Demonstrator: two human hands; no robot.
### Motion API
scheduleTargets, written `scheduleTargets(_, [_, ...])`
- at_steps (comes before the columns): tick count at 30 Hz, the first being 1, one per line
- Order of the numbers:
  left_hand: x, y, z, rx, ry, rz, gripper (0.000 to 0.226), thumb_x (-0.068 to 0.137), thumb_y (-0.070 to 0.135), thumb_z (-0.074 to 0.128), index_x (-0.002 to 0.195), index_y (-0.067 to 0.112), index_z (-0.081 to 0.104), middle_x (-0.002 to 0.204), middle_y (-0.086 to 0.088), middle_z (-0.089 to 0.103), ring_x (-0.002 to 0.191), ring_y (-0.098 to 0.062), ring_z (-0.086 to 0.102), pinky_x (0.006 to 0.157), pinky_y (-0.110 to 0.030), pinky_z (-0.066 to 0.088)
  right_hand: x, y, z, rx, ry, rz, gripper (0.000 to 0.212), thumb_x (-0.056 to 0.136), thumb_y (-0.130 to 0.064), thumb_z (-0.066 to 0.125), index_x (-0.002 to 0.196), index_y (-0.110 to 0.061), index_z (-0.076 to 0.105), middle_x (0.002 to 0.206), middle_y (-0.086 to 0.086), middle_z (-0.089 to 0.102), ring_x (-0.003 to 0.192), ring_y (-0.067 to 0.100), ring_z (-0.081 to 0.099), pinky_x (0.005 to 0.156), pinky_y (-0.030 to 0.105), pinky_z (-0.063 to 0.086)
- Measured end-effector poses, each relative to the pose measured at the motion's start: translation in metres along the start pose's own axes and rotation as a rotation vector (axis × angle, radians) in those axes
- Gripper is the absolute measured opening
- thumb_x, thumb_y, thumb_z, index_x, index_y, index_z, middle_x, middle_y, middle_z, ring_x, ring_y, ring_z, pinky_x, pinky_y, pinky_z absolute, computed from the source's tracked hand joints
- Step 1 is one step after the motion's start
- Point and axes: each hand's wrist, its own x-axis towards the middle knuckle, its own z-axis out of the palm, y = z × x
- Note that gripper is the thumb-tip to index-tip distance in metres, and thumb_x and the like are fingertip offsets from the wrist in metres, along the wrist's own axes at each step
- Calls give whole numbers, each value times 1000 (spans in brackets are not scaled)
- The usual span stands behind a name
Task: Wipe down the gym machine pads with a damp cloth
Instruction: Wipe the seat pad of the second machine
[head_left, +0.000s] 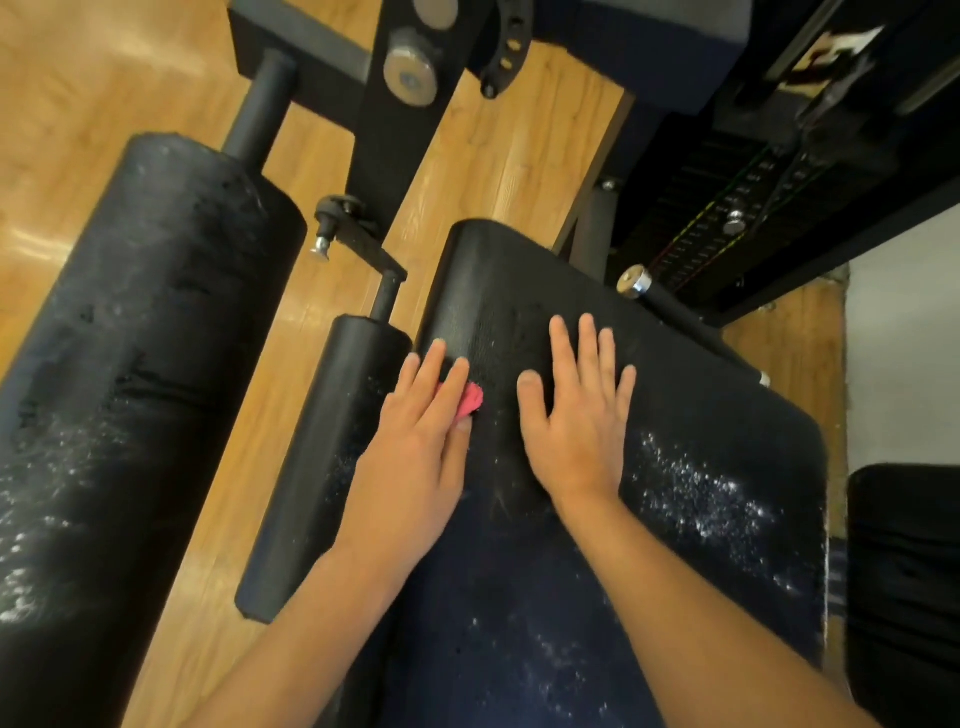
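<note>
Apparently the work was only partly done. The big roll pad, well to the left of the seat pad, carried white specks over much of its surface and looked untouched. The seat pad itself seemed cleaner at its far end, but white specks remained on its right side and on its near part. The small roll pad, just beside the seat pad's left edge, had a few specks too. So I counted three pads, two hands and one cloth.

The right hand lay flat on the middle of the seat pad, fingers straight and spread, holding nothing. The left hand pressed with nearly straight fingers on the pink cloth, which sat on the seat pad near its left edge, mostly hidden under the fingers.
</note>
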Motion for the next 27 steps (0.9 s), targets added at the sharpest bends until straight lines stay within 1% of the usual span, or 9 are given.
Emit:
scheduleTargets(3, [54,12,3,20,21,43,52,110,30,41,160,26,30,169,11,12,157,-10,2,127,-40,17,4,2,-5,4,-51,2,65,103,-57,21,163,-35,13,172,-6,0,158,13,-11,128,50,-2])
scheduleTargets(6, [95,17,4,72,38,51,51,110,30,40,160,24,31,170,5,16,158,-15,6,122,-33,18,10,3,-11,113,-98,6,62,104,-53,33,162,-36,19,172,-9,3,157,10,-10,128,48,-3])
scheduleTargets(8, [117,18,5,103,46,58,51,110,28,40,160,21,32,170,0,17,158,-21,9,124,-38,19,10,7,-15,136,-106,20,60,104,-50,35,161,-38,23,171,-10,7,157,8,-6,129,47,-1])
scheduleTargets(10, [137,21,6,140,49,86,49,110,26,40,158,16,35,169,-7,22,157,-28,15,125,-47,26,0,12,-17,73,-105,44,62,102,-55,27,162,-38,20,172,-9,4,158,10,-7,128,47,-4])
scheduleTargets(14, [169,36,11,236,35,164,45,109,26,40,152,13,43,165,-13,29,153,-29,24,113,-52,41,-23,24,-13,12,-107,89,64,101,-62,15,161,-42,7,170,-10,-9,156,11,-18,127,50,-10])
scheduleTargets(17, [186,41,13,322,36,151,42,108,31,41,146,15,51,164,-12,31,151,-28,29,104,-53,45,-21,25,-7,9,-73,89,63,102,-63,16,161,-43,7,171,-9,-7,157,12,-17,127,51,-6])
scheduleTargets(19, [191,43,14,338,31,140,42,108,32,41,144,13,53,164,-12,33,151,-29,28,107,-54,43,-22,24,-6,3,-60,85,62,102,-62,17,161,-42,8,171,-8,-4,157,13,-15,128,51,-5])
scheduleTargets(22, [194,42,17,380,20,162,44,110,31,37,144,9,52,163,-14,33,154,-33,22,119,-55,31,-24,26,-6,4,-35,79,62,103,-61,19,161,-41,12,172,-5,2,158,14,-11,128,52,-2])
scheduleTargets(27, [190,43,17,409,-27,170,45,111,27,34,150,7,44,167,-14,24,156,-37,13,122,-56,19,-23,28,-4,-2,-23,74,62,104,-60,23,162,-39,16,172,-4,5,159,16,-8,128,54,1])
